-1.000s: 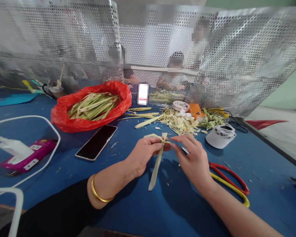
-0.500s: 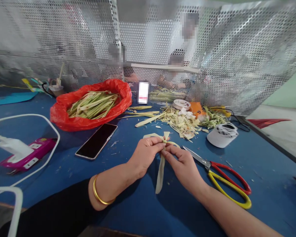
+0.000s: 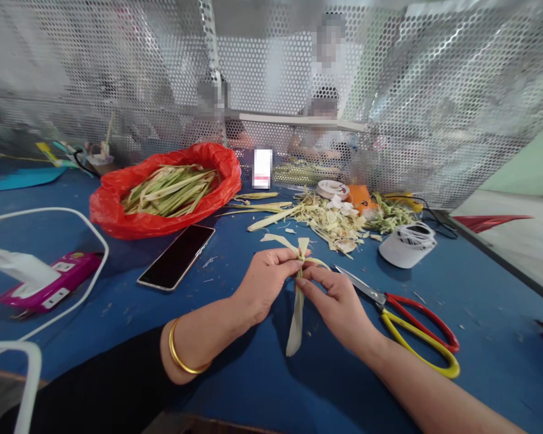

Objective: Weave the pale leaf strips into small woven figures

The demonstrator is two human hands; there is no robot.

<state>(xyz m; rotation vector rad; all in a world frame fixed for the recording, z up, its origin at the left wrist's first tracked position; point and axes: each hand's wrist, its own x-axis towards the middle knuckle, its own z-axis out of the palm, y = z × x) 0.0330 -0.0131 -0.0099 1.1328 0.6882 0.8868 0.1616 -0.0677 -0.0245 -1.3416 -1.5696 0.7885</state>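
Between my two hands is a small knot of pale green leaf strips (image 3: 295,325), with one strip hanging down toward the table and other ends sticking out at the top and sides. The fingers of my left hand (image 3: 266,283) pinch it near the knot. My right hand (image 3: 337,301) pinches it from the right, just below the knot, its fingertips partly hiding the strips. Beside my right hand lie scissors (image 3: 382,299) with one red and one yellow handle, their blades pointing toward my fingers.
A red plastic bag (image 3: 163,226) full of long green strips stands at the left, behind a dark phone (image 3: 176,258). Cut scraps (image 3: 330,220) are heaped at the back. A white roll (image 3: 407,247) sits at right, a purple power strip (image 3: 49,289) with white cable at left.
The strip end at the upper left of the knot has lifted and spread outward a little. Both hands keep their pinch in nearly the same place.
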